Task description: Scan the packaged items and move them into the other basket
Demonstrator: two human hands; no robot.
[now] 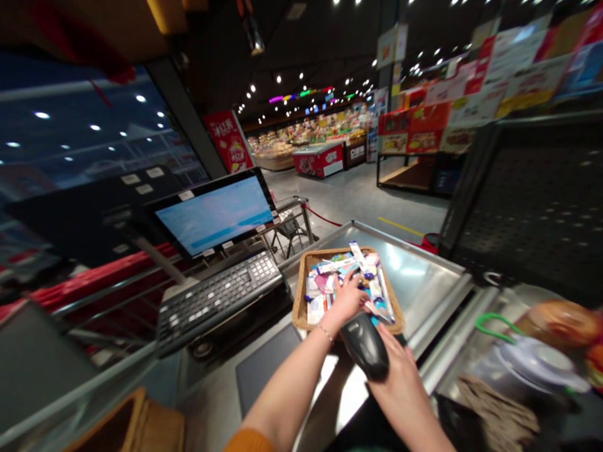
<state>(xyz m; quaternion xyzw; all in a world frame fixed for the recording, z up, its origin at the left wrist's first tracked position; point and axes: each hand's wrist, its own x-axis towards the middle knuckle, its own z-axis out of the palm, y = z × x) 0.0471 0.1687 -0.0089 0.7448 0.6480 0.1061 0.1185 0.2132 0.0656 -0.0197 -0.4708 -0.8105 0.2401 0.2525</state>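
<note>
A wicker basket (299, 295) full of several small packaged items (372, 276) stands on a steel checkout counter (424, 276). My left hand (347, 296) reaches into the basket, its fingers curled down onto the packets. What they grip is hidden. My right hand (400, 370) is closed round a black handheld barcode scanner (365, 344), whose head points toward the basket's near edge.
A monitor (214, 213) and black keyboard (219, 295) stand left of the basket. A dark mat (264, 370) lies in front. At right are a white bag with green handle (532, 358) and a dark perforated panel (532, 201). Store shelves lie beyond.
</note>
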